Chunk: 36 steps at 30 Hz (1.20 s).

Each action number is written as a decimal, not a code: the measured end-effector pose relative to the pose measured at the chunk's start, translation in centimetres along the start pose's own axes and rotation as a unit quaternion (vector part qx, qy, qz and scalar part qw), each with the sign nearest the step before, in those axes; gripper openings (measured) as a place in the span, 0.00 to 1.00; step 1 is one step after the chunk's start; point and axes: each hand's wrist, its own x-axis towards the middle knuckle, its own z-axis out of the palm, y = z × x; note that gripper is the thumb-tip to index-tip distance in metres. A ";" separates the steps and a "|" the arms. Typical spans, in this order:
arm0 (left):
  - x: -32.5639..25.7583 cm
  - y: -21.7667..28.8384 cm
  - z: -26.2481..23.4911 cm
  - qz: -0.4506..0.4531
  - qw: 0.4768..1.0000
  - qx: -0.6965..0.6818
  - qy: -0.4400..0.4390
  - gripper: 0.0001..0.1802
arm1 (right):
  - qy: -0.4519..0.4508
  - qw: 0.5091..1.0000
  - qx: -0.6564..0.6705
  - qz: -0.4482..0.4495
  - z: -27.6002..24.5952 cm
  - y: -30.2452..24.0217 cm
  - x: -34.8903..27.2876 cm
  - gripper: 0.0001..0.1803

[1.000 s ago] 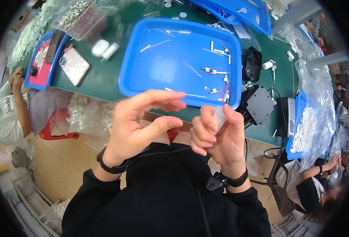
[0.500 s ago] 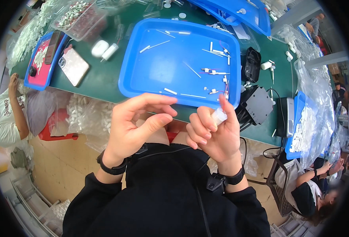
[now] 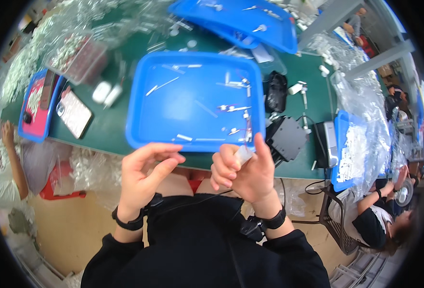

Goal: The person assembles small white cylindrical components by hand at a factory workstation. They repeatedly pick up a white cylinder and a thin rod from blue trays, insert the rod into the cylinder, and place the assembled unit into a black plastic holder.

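Note:
My right hand (image 3: 245,170) is closed around a small translucent whitish cylinder (image 3: 244,154), with its thumb raised beside it. Part of the cylinder is hidden by the curled fingers. My left hand (image 3: 147,173) holds nothing; its fingers are curved, with a gap between them and the thumb. Both hands hover at the near edge of a blue tray (image 3: 131,110). Thin white rods and small white parts with fine wires lie in the tray, mostly along its right side; one short white tube (image 3: 184,138) lies near the front.
A phone (image 3: 74,114), a white rounded case (image 3: 101,91) and a clear tub of small parts (image 3: 84,62) are on the left. More blue trays (image 3: 264,24) stand at the back. Right of the tray sit a black pouch (image 3: 276,91) and a dark box-shaped device (image 3: 288,138). People sit at both sides.
The whole view has shifted, so the table and tray appear lower and further left. The gap between my hands is slightly wider. The right hand still grips the cylinder.

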 end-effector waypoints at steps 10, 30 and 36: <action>1.2 -1.0 -0.4 -0.008 1.000 -0.006 -0.001 0.10 | 0.039 0.982 -0.182 -0.025 -0.6 -2.4 0.1 0.22; 0.3 -1.2 -1.5 -0.023 0.996 -0.007 0.084 0.09 | 0.379 0.222 -0.898 -0.015 -24.8 -34.8 4.2 0.25; 0.2 -1.2 -1.4 -0.076 0.989 0.004 0.123 0.05 | 0.381 0.305 -0.871 0.061 -33.4 -35.8 5.7 0.24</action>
